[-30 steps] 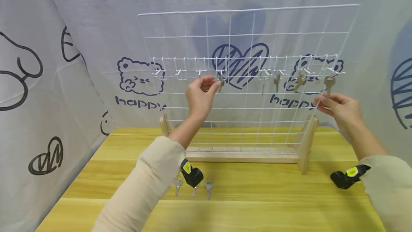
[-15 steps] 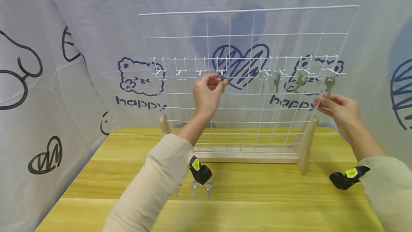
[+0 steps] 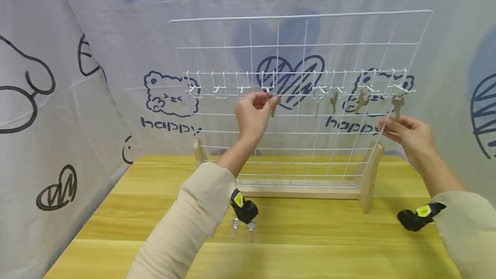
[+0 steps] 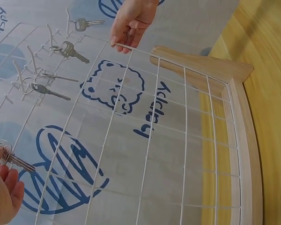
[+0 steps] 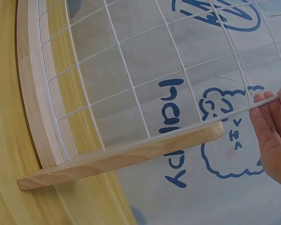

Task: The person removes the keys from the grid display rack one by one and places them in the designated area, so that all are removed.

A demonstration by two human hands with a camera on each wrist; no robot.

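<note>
A cloth (image 3: 116, 25) lettered "happy" backs a white wire rack (image 3: 302, 15); the right hand (image 3: 414, 137) grips its right edge, the left hand (image 3: 252, 117) pinches a key (image 4: 21, 163) at its front. Only the head view shows loose keys (image 3: 252, 230) before it.

From my remote station I record that the left hand (image 3: 252, 115) has shifted rightward, carrying the pinched key (image 3: 273, 109) to the lower right of the hook (image 3: 268, 88). The sleeve (image 3: 193, 210) has moved with it and now nearly covers the leftmost counter key (image 3: 212, 234). I find the middle counter key (image 3: 234, 226) newly uncovered; the wrist camera (image 3: 246, 213) now overlaps the rightmost counter key (image 3: 252, 231).
</note>
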